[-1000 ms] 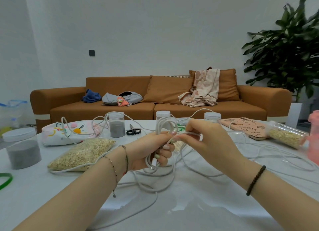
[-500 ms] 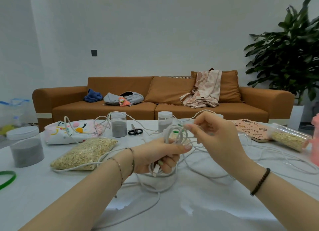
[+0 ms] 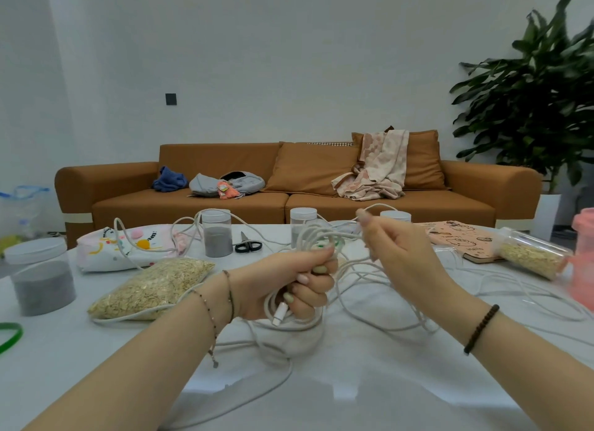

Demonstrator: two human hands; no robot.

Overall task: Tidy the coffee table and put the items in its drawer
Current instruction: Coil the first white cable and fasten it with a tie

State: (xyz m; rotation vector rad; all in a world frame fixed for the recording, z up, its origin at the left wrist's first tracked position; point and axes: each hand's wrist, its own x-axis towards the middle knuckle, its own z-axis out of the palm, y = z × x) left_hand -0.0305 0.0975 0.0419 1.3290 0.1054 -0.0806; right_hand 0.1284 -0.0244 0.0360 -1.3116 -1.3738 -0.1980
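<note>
A long white cable (image 3: 379, 311) sprawls in loops over the white coffee table (image 3: 353, 392). My left hand (image 3: 289, 282) grips a coiled bundle of it, with a white plug sticking out below the fingers. My right hand (image 3: 395, 250) is raised beside the coil and pinches a strand of the same cable between thumb and fingers. On the table lie a clear bag of oats (image 3: 151, 289), black scissors (image 3: 247, 244), a pink notebook (image 3: 459, 239), a white cartoon pouch (image 3: 125, 247) and a tipped jar of oats (image 3: 530, 253).
Jars of grey powder stand at the left edge (image 3: 40, 276) and mid-table (image 3: 216, 232), with two more lidded jars behind my hands. A pink bottle (image 3: 583, 260) stands at the right, a green ring (image 3: 9, 335) at the left. Behind are an orange sofa (image 3: 289, 202) and a plant (image 3: 540, 109).
My right hand has swung a strand round the coil, rising up and to the right. My left hand has kept its grip on the growing coil and lifted it slightly.
</note>
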